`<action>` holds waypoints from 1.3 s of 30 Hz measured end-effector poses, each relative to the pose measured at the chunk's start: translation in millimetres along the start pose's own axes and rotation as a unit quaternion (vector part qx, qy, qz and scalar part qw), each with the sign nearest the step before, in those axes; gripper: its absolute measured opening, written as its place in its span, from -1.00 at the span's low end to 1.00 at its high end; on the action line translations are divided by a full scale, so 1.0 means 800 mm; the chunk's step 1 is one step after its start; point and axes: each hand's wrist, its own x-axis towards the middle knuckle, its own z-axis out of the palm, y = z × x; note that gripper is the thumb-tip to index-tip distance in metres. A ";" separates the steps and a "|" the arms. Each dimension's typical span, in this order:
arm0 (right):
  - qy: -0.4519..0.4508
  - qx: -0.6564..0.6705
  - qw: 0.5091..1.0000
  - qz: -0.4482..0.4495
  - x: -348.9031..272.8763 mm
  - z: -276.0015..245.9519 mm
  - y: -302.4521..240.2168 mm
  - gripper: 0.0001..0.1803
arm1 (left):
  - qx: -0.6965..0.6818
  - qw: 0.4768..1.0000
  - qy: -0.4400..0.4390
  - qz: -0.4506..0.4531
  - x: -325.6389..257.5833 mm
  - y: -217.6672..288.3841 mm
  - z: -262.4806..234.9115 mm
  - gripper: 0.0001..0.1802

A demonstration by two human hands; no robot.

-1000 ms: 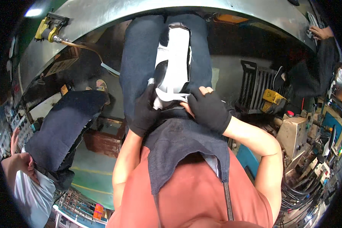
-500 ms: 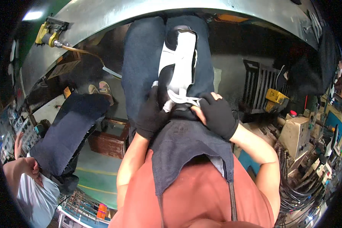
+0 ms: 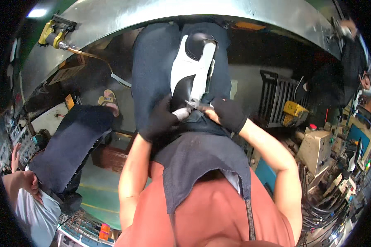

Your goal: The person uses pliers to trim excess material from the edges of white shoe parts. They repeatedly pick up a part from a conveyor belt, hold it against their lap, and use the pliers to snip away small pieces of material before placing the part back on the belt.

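Biggest thing in my view right now: the curved grey metal machine housing (image 3: 202,16) arching across the top, with a yellow fitting (image 3: 49,35) at its left end. Below it, the person's legs in dark blue trousers (image 3: 152,74) stretch up the middle, and a dark denim apron (image 3: 202,164) drapes over the red shirt (image 3: 202,222) at the bottom.

Off to the left I've got a second person, seated, dark trousers (image 3: 66,148) and a white shirt, one hand raised near a control panel. On the right, a black slatted crate (image 3: 280,99) with a yellow device (image 3: 294,109) just beside it.

Now the work itself: a white-and-black shoe upper (image 3: 191,70) lies along the lap, between the thighs. The left hand (image 3: 158,121), in a black glove, is clamped on the lower end of that piece, fingers curled around it. The right hand (image 3: 228,113), also black-gloved, is closed around a small metal tool (image 3: 196,105) whose tip meets the piece's lower edge, just beside the left hand. What kind of tool it is, I can't make out.
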 end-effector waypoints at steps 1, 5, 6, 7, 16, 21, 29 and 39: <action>0.017 -0.020 1.000 -0.010 0.001 0.005 0.008 -0.64 | -0.168 0.983 -0.043 -0.063 0.009 -0.011 -0.014 -0.53; -0.051 -0.013 0.998 0.020 -0.010 0.011 0.012 -0.67 | -0.067 0.995 0.060 0.044 0.026 -0.019 0.009 -0.49; -0.065 0.000 0.998 0.027 -0.014 0.004 0.009 -0.67 | -0.034 0.993 0.083 0.072 0.028 -0.021 0.013 -0.45; -0.092 0.053 0.993 0.057 -0.019 -0.008 0.007 -0.67 | 0.000 0.989 0.106 0.099 0.032 -0.021 0.022 -0.40; -0.014 0.084 0.994 -0.071 0.006 -0.117 -0.086 -0.57 | 0.004 0.977 0.158 0.141 0.033 -0.017 0.031 -0.27; -0.109 0.026 0.985 0.129 0.001 -0.087 -0.026 -0.52 | -0.063 0.991 0.054 0.104 0.002 -0.035 0.013 -0.35; -0.022 0.050 0.996 -0.077 0.018 -0.102 -0.098 -0.57 | 0.261 0.931 0.209 0.147 0.041 -0.127 0.043 -0.21; -0.062 0.112 0.979 0.157 0.017 -0.040 -0.033 -0.58 | 0.124 0.967 0.137 0.178 0.020 -0.029 0.024 -0.04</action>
